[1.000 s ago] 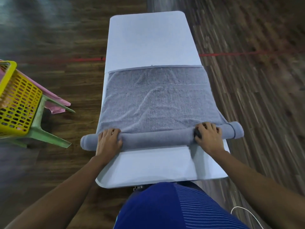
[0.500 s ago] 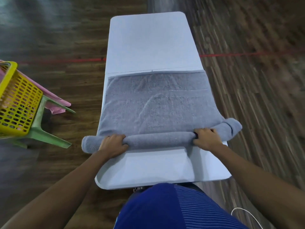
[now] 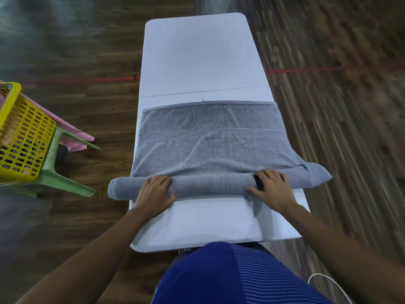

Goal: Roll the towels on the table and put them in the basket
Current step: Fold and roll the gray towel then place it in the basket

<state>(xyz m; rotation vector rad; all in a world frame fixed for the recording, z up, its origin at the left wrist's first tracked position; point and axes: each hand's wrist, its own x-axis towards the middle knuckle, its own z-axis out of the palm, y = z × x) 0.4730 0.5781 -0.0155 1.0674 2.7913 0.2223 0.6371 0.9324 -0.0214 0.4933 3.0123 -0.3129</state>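
Note:
A grey towel (image 3: 210, 141) lies spread across the white table (image 3: 197, 51). Its near end is wound into a thick roll (image 3: 210, 185) that overhangs both long sides of the table. My left hand (image 3: 156, 191) presses on the left part of the roll, fingers lying over its top. On the right part rests my right hand (image 3: 271, 189), fingers over the top and thumb stretched along the near side. The roll's right end (image 3: 315, 176) is looser and flattened. A yellow perforated basket (image 3: 19, 137) stands to the left, off the table.
The basket sits on a green plastic stool (image 3: 57, 172) with pink cloth (image 3: 74, 139) under it. Dark wooden floor surrounds the narrow table, with a red line (image 3: 306, 70) across it. A white cable (image 3: 324, 279) lies at the lower right.
The towel's far edge has slid towards me, baring the table's seam. Both hands gripped the roll with curled fingers half a second ago and now lie flatter over it.

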